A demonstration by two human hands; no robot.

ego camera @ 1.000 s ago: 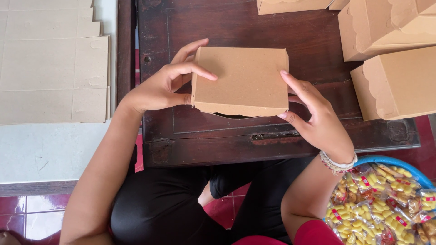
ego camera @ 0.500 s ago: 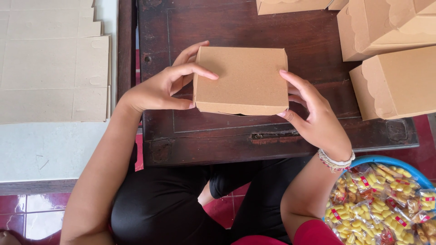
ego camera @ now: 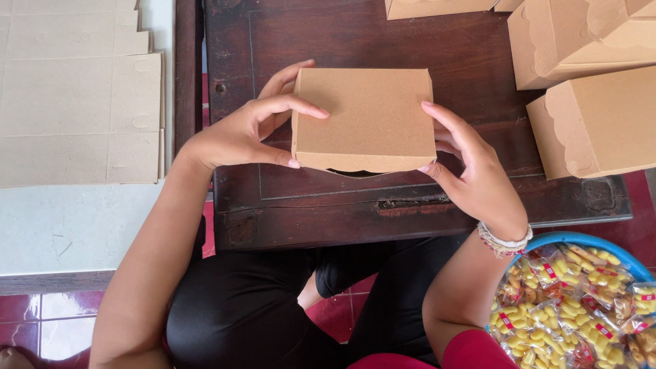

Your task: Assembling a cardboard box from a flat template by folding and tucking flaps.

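Note:
A small brown cardboard box (ego camera: pixel 365 117) is held just above the dark wooden table (ego camera: pixel 437 48). My left hand (ego camera: pixel 249 130) grips its left side, with the index finger on top and the thumb at the near corner. My right hand (ego camera: pixel 471 167) clasps the right side, fingers along the edge and thumb at the near corner. The lid's near edge stands slightly open, showing a dark gap underneath.
Several folded brown boxes (ego camera: pixel 594 119) stand at the table's right and far edge. Flat unfolded box blanks (ego camera: pixel 75 102) lie stacked on a pale surface at left. A blue basin (ego camera: pixel 581 240) of small wrapped yellow snack packets (ego camera: pixel 574 311) sits at lower right.
The box has dropped a little toward the table and its near lid edge has closed further. Both hands keep their grip on its sides.

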